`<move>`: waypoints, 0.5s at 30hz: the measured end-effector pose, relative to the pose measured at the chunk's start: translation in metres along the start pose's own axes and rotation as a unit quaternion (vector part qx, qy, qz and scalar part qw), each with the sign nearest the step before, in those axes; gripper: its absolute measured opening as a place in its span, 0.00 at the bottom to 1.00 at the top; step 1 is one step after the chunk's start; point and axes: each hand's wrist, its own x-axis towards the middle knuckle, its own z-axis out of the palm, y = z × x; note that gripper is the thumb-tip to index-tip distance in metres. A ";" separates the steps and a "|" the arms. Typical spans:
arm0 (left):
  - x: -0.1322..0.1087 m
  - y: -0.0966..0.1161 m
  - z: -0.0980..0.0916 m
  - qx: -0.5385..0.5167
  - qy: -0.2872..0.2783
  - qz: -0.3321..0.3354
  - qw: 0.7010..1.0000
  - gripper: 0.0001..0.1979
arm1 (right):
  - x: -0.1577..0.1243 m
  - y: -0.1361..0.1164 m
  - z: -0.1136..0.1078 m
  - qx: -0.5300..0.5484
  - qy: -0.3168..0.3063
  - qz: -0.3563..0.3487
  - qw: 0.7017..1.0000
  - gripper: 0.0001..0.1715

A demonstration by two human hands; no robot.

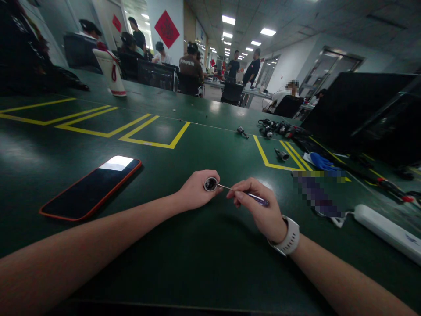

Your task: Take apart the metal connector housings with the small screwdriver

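My left hand [199, 186] is closed around a small round metal part [211, 184], its hollow dark end turned towards me; the rest of it is hidden in my fingers. From the right, my right hand [259, 206] grips a screwdriver [259, 199] by its purplish handle. The thin shaft points left and its tip meets the side of the metal part; whether it sits in a screw cannot be made out. Both hands are just above the green tabletop [197, 263]. A white watch band [288, 237] is on my right wrist.
A phone in an orange case [92, 188] lies left. Yellow tape [171, 145] marks the table. Right are a metal part [282, 154], another small part [242, 131], blue gloves [324, 162] and a white power strip [388, 230]. A vase [112, 74] stands far left; people are beyond.
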 end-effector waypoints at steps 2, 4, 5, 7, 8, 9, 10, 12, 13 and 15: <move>0.000 0.000 0.000 -0.010 0.008 -0.003 1.000 0.08 | -0.001 -0.002 0.000 -0.029 -0.002 -0.017 0.999 0.04; 0.000 -0.001 0.001 -0.031 0.013 -0.004 0.999 0.09 | -0.002 -0.005 -0.001 -0.049 -0.007 -0.036 0.998 0.04; 0.000 0.000 0.001 -0.044 0.016 -0.007 0.999 0.10 | -0.003 -0.006 -0.001 -0.053 -0.007 -0.047 0.997 0.04; -0.001 0.001 0.001 -0.072 0.019 -0.018 0.997 0.11 | -0.006 -0.008 0.000 -0.043 0.002 -0.074 0.996 0.05; -0.001 0.003 0.001 -0.087 0.018 -0.026 0.996 0.12 | -0.007 -0.009 0.000 -0.031 0.010 -0.089 0.995 0.05; -0.001 0.005 0.000 -0.102 0.016 -0.034 0.994 0.12 | -0.008 -0.010 0.000 -0.018 0.022 -0.105 0.994 0.05; -0.001 0.008 0.000 -0.119 0.016 -0.044 0.992 0.12 | -0.008 -0.011 0.000 -0.006 0.038 -0.122 0.992 0.05; -0.001 0.014 -0.001 -0.165 0.024 -0.073 0.983 0.12 | -0.008 -0.014 0.001 -0.002 0.077 -0.150 0.986 0.07; -0.001 0.018 -0.002 -0.197 0.028 -0.095 0.975 0.13 | -0.008 -0.016 0.001 -0.016 0.091 -0.156 0.983 0.08; -0.001 0.024 -0.004 -0.274 0.014 -0.148 0.950 0.14 | -0.006 -0.019 0.002 -0.065 0.103 -0.153 0.981 0.09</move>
